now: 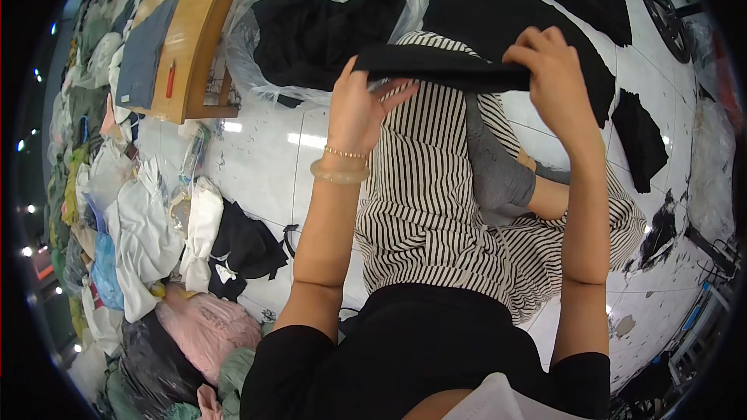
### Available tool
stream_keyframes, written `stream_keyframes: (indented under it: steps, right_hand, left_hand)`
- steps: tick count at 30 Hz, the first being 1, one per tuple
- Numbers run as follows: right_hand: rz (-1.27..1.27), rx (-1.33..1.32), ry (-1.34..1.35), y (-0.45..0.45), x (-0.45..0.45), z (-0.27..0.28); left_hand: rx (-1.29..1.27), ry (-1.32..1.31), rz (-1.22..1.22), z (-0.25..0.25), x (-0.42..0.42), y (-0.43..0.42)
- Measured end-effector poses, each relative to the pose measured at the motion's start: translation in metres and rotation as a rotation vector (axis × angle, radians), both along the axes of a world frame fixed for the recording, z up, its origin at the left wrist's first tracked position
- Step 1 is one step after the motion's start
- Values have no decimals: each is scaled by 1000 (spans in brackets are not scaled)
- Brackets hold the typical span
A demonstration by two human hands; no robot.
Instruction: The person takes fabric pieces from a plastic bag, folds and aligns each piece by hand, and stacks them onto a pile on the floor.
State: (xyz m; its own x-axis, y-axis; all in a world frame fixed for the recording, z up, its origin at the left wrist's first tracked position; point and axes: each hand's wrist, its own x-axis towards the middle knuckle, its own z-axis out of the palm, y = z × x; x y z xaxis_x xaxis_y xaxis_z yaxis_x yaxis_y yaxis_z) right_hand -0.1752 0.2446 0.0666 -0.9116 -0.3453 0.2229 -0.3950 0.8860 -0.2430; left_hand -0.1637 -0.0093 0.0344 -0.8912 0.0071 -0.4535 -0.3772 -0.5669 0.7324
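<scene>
A narrow folded piece of black fabric (443, 64) is stretched between my two hands above my striped trousers (424, 140). My left hand (359, 105) grips its left end, with some fingers extended beneath the cloth. At the right end, my right hand (547, 70) pinches the fabric with bent fingers. Behind it, a larger black cloth (529, 23) lies spread on the floor. A clear plastic bag (243, 39) holding black fabric (323, 35) stands just beyond my left hand.
On the left is a wooden table (204, 23) with folded grey cloth (148, 54) and a red-handled tool (170, 80). Bags and loose garments heap along the left, including a pink bag (206, 327). A black piece (640, 140) and a black wheel (663, 19) are at right.
</scene>
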Motion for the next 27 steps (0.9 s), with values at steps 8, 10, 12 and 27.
stream_keyframes:
  steps: [8,10,12,27]
  right_hand:
    - [-156,-298,-287,14,-8,-4]
    - [-282,-351,-309,16,-14,2]
    - [-315,-356,-312,15,-17,3]
    - [-277,-436,80,23,-27,7]
  left_hand:
    - [-1282,622,-88,0,-30,-15]
    - [-1130,464,-81,6,-37,-16]
    - [-779,224,-86,19,-41,-11]
    - [-1649,863,-19,9,-65,-13]
